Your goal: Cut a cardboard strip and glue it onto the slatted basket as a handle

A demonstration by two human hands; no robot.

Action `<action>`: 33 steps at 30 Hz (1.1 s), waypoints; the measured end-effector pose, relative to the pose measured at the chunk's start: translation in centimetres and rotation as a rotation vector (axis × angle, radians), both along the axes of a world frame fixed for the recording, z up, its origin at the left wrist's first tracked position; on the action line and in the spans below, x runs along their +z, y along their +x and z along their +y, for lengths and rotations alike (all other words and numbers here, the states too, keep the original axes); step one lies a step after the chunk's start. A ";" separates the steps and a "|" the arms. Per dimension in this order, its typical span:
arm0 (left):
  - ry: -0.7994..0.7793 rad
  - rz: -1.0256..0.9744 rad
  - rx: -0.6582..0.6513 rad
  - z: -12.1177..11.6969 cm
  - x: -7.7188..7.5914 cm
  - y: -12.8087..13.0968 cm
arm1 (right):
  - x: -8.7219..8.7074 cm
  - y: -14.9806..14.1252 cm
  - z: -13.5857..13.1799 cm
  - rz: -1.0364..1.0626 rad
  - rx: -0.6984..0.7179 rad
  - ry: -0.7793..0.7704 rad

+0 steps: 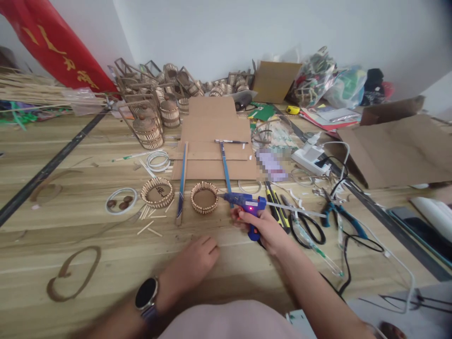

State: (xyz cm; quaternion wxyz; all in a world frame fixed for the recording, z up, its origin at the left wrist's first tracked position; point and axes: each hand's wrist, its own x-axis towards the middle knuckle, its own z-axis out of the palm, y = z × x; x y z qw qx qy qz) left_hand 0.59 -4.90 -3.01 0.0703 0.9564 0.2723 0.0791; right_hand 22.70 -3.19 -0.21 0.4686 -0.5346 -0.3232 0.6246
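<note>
Glue gun (245, 201) and small basket (204, 210), at the middle of the bench (116, 263). The gun is grasped about its handle by the right hand (266, 228), its nozzle directed left to the basket's right rim; from where I stand I cannot tell whether tip and rim touch. Gripped so, the gun probably points easily at the rim while a glue stick (296, 208) juts freely from its back. The left hand (196, 256) lies on the bench nearer the person, fingers loosely curled; nothing shows in it, though its underside is hidden. The basket sits upright, seemingly steady enough to need no holding.

Left of it lie a blue strip (182, 181), a second basket (158, 204) and loose short sticks (145, 212). To the far side is flat cardboard (213, 170), perhaps laid there to protect the bench. To the right, a cutter knife (277, 207), scissors (312, 230) and pliers (341, 216) lie close together, apparently for easy reach. Handled baskets (146, 132) crowd the far left, likely kept clear of the working space.
</note>
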 end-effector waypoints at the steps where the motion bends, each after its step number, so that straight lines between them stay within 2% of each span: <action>1: 0.033 -0.007 0.046 0.1 -0.1 -0.9 | 0.0 -0.2 0.0 0.093 0.032 -0.027; 3: 0.126 -0.031 0.154 0.5 -0.4 -3.0 | -0.1 -0.2 -0.1 0.181 0.080 -0.081; 5: 0.210 -0.032 0.242 0.8 -0.5 -5.0 | -0.4 0.2 -0.2 0.163 0.054 -0.102; 8: 0.291 -0.064 0.329 1.0 -0.2 -7.0 | -0.7 1.1 -0.5 0.041 -0.106 -0.063; 10: 0.343 -0.108 0.383 1.2 0.2 -7.2 | -0.8 1.7 -0.6 -0.036 -0.230 0.004; 13: 0.377 -0.198 0.449 1.7 1.0 -5.9 | -0.5 1.8 -0.3 -0.041 -0.294 0.093; 17: 0.354 -0.279 0.413 3.6 1.9 -2.8 | -0.4 0.7 1.1 0.067 -0.156 0.120; 21: 0.261 -0.226 0.399 6.0 1.7 -0.4 | -1.1 -0.3 2.9 0.141 -0.078 0.154; 24: 0.207 -0.229 0.400 6.9 1.3 0.3 | -1.7 -0.5 3.6 0.163 -0.065 0.177; 28: 0.178 -0.259 0.349 6.5 1.1 0.2 | -2.1 -0.2 3.3 0.181 -0.054 0.194; 31: 0.133 -0.301 0.289 6.1 0.8 0.1 | -2.4 -0.1 3.0 0.167 -0.050 0.139; 33: 0.067 -0.363 0.311 6.0 0.1 0.1 | -2.6 -0.1 2.8 0.156 -0.056 0.103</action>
